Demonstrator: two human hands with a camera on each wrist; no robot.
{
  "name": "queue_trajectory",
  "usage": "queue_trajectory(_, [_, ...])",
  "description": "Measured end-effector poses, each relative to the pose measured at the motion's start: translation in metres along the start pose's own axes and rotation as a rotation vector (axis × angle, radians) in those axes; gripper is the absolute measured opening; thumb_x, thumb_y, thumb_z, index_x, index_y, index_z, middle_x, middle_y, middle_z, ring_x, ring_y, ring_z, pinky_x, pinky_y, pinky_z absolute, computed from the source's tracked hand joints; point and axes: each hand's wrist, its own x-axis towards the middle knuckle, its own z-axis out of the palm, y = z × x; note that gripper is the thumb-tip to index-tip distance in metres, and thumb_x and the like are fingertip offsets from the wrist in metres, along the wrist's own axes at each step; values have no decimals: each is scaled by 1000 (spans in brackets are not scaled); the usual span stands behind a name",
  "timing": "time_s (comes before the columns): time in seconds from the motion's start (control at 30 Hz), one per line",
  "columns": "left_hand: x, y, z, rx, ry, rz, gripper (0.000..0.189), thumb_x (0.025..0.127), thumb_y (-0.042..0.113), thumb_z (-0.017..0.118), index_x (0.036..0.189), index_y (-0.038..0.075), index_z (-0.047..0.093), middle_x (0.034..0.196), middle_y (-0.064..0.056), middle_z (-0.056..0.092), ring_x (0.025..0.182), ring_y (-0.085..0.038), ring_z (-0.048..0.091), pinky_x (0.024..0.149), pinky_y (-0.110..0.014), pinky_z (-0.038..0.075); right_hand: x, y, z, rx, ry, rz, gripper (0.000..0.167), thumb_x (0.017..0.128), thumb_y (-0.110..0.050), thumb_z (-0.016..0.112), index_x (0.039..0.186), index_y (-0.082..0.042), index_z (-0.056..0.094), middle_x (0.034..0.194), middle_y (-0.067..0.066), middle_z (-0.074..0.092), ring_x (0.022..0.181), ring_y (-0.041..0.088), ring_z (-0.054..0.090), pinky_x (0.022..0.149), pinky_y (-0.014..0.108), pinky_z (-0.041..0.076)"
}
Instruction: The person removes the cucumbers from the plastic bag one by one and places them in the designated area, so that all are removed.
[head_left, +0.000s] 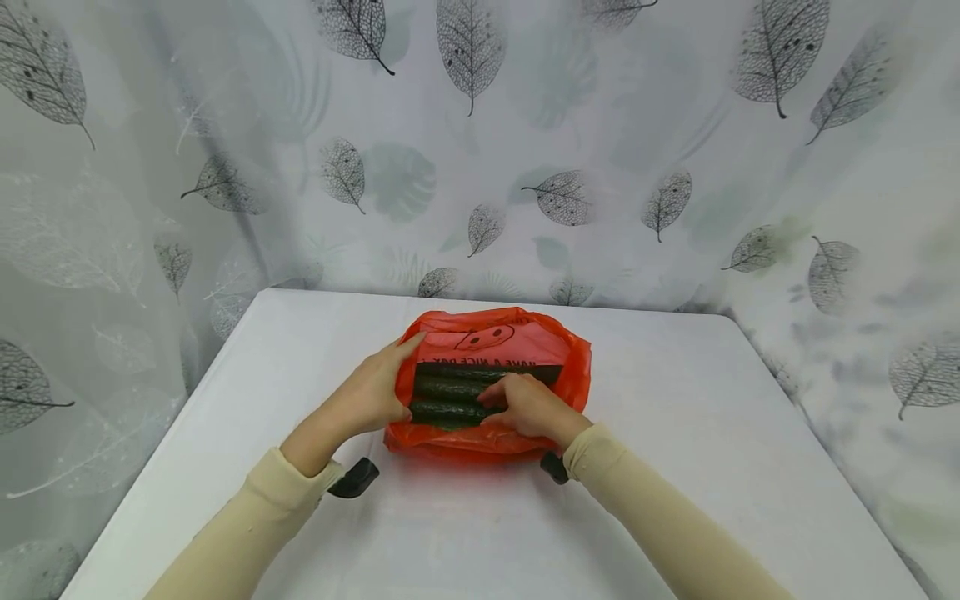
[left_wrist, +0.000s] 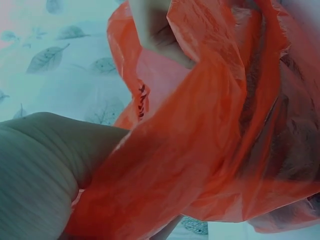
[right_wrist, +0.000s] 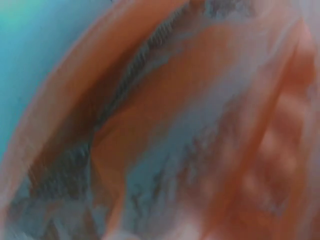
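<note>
A red plastic bag [head_left: 573, 379] lies on the white table with its mouth spread wide, printed with a face and lettering inside. Several dark green cucumbers [head_left: 450, 387] lie side by side in it. My left hand [head_left: 375, 387] holds the bag's left rim, thumb and fingers spread along it; in the left wrist view the red plastic covers part of that hand. My right hand [head_left: 528, 404] reaches into the mouth from the right, its curled fingers and thumb around the nearest cucumber [head_left: 446, 412]. Blurred red plastic fills most of the right wrist view.
The white table [head_left: 675, 400] extends on both sides of the bag. A pale cloth with leaf prints [head_left: 472, 167] hangs behind the table and along its sides. Black wrist devices [head_left: 356, 479] show under both sleeves.
</note>
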Motion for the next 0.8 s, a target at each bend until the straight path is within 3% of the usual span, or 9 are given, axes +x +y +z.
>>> queue_trajectory(0.17, [-1,0,0,-12,-6,-10,111,66,-9,84,160,8,28,158,-21,36,137,-40,43,100,-52,49,1,-3,7,-66,16,-35,37,89,-21,78,124,-9,73,113,0,74,115,22,62,97,40,52])
queue_trajectory(0.53, [-3,0,-1,-5,-5,-8,108,67,-8,83,159,6,29,155,-23,40,137,-41,43,102,-54,46,-3,-5,14,-84,119,-46,31,89,-13,78,120,-9,76,113,5,74,111,26,63,95,42,53])
queue_trajectory(0.8, [-3,-1,3,-19,-2,-10,108,67,-10,83,159,7,30,154,-21,42,136,-39,44,98,-51,50,-8,5,10,-41,87,-40,33,89,-12,78,122,-12,75,117,1,73,119,27,58,102,44,48])
